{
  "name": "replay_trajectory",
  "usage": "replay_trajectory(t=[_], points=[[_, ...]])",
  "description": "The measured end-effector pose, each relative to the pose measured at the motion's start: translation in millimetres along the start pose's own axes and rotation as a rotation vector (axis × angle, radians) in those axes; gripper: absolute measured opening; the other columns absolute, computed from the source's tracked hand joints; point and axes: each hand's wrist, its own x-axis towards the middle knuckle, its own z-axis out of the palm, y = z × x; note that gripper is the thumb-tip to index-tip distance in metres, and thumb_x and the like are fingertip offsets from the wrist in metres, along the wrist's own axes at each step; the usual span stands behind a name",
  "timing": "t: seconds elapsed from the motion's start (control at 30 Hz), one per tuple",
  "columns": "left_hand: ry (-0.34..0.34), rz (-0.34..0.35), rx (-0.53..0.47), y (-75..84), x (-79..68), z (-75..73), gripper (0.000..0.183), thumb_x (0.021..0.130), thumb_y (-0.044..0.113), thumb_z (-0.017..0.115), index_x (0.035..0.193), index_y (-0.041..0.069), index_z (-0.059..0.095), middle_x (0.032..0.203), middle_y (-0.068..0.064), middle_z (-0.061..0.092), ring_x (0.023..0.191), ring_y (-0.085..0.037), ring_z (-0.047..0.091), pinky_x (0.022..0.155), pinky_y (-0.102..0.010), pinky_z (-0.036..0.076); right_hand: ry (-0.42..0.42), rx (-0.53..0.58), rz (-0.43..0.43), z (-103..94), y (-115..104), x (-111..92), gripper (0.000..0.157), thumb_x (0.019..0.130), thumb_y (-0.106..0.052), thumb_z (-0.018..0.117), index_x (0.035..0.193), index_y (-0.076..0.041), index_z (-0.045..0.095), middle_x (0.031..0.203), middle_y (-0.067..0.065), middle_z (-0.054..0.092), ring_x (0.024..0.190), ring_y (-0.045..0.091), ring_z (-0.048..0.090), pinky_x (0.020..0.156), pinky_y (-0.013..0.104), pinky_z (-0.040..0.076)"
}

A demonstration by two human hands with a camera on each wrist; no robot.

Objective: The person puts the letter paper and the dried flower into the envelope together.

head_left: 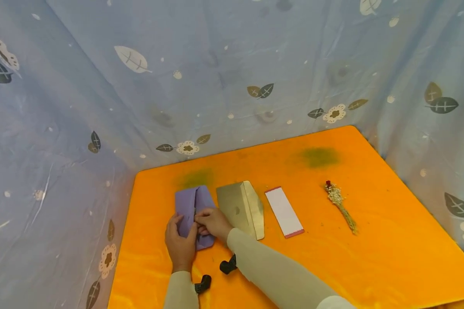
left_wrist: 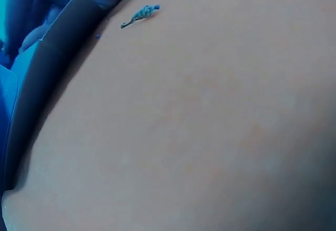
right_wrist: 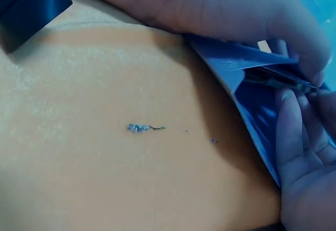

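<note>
A purple envelope (head_left: 185,201) lies at the left of the table with its slit-like opening gaping. My left hand (head_left: 179,246) grips its left side, thumb near the opening. At that opening, my right hand (head_left: 214,222) pinches a small dark, speckled thing (right_wrist: 302,87); the fingers hide most of it, so its kind cannot be told. The right wrist view shows the right hand (right_wrist: 310,173) with fingertips inside the envelope's mouth (right_wrist: 257,102). In the left wrist view, the envelope's edge (left_wrist: 58,58) stands raised.
Right of the purple envelope lies a gold envelope (head_left: 236,206) with its flap open. Farther right are a white card (head_left: 284,211) with red ends and a dried flower bunch (head_left: 340,206). A tiny flower sprig (right_wrist: 139,128) lies near the hands. Patterned curtains (head_left: 216,86) enclose the orange table (head_left: 371,257).
</note>
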Motion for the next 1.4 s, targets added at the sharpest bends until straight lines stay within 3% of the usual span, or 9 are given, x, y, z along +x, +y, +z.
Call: replay_trajectory(t=[0.13, 0.37, 0.53, 0.77, 1.17, 1.4], points=[[-0.013, -0.012, 0.055, -1.5, -1.6, 0.4, 0.054, 0.088, 0.022, 0.091, 0.133, 0.000, 0.068, 0.154, -0.019, 0.058, 0.137, -0.047, 0.051, 0.112, -0.068, 0.035, 0.014, 0.005, -0.036, -5.0, 0.3, -7.0, 0.016, 0.108, -0.011, 0.068, 0.112, 0.003, 0.076, 0.090, 0.011, 0.075, 0.077, 0.025, 0.073, 0.070, 0.034, 0.062], [-0.076, -0.019, 0.192, -1.8, -2.7, -2.4, 0.063, 0.086, 0.034, 0.091, 0.136, 0.005, 0.065, 0.158, -0.017, 0.053, 0.138, -0.047, 0.045, 0.104, -0.071, 0.029, 0.037, -0.109, -0.131, -17.6, 0.7, -23.8, 0.020, 0.110, -0.012, 0.064, 0.116, 0.005, 0.073, 0.097, 0.017, 0.073, 0.081, 0.032, 0.071, 0.070, 0.036, 0.060], [-0.103, -0.023, 0.227, -4.0, -1.4, -3.0, 0.067, 0.085, 0.036, 0.093, 0.138, 0.006, 0.064, 0.160, -0.016, 0.051, 0.140, -0.046, 0.043, 0.106, -0.069, 0.028, 0.046, -0.049, -0.155, -38.2, -4.9, -32.6, 0.024, 0.112, -0.009, 0.058, 0.123, 0.008, 0.069, 0.108, 0.022, 0.072, 0.089, 0.042, 0.070, 0.075, 0.041, 0.060], [-0.107, -0.021, 0.210, 0.2, 0.4, -1.2, 0.063, 0.085, 0.033, 0.094, 0.136, 0.007, 0.067, 0.159, -0.018, 0.050, 0.139, -0.047, 0.043, 0.107, -0.071, 0.026, 0.132, -0.067, -0.189, -72.8, -4.9, -36.1, 0.024, 0.112, -0.008, 0.058, 0.126, 0.008, 0.069, 0.109, 0.025, 0.072, 0.092, 0.042, 0.071, 0.077, 0.039, 0.060], [-0.114, -0.021, 0.174, 2.1, -0.3, 2.1, 0.058, 0.085, 0.034, 0.095, 0.133, 0.011, 0.072, 0.158, -0.018, 0.051, 0.139, -0.048, 0.043, 0.110, -0.071, 0.025, 0.202, -0.012, -0.188, -116.4, -16.6, -59.6, 0.028, 0.113, -0.012, 0.061, 0.129, 0.009, 0.064, 0.114, 0.025, 0.070, 0.099, 0.045, 0.068, 0.085, 0.042, 0.059], [-0.043, -0.003, 0.047, 2.0, -2.5, -1.9, 0.042, 0.090, 0.025, 0.092, 0.125, 0.006, 0.077, 0.152, -0.018, 0.059, 0.137, -0.047, 0.046, 0.110, -0.069, 0.030, 0.257, -0.025, -0.208, -138.8, -24.3, -68.8, 0.025, 0.111, -0.010, 0.062, 0.127, 0.009, 0.067, 0.109, 0.020, 0.072, 0.096, 0.041, 0.070, 0.089, 0.048, 0.061]])
